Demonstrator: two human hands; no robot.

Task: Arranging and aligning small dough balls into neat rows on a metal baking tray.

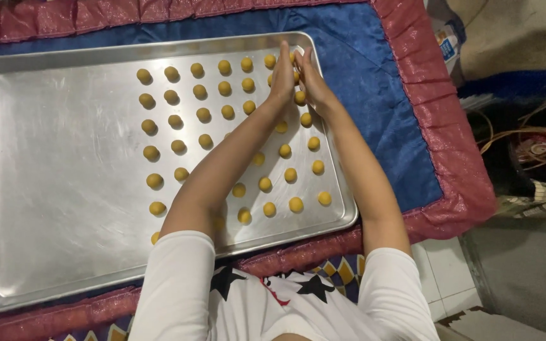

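Observation:
A large silver baking tray [64,189] lies on a blue cloth [374,82]. Its right half carries several rows of small yellow dough balls [203,115]; the left half is bare metal. Both my arms reach over the balls toward the tray's far right corner. There my left hand [281,76] and my right hand [311,81] are pressed palm to palm with the fingers straight, just above the balls in the last rows. Whatever lies between the palms is hidden. My forearms cover some of the balls.
The blue cloth has a shiny red padded border [456,158] around it. To the right lie tangled cords and small items [526,145] on a dark surface. White floor tiles [437,271] show at the lower right.

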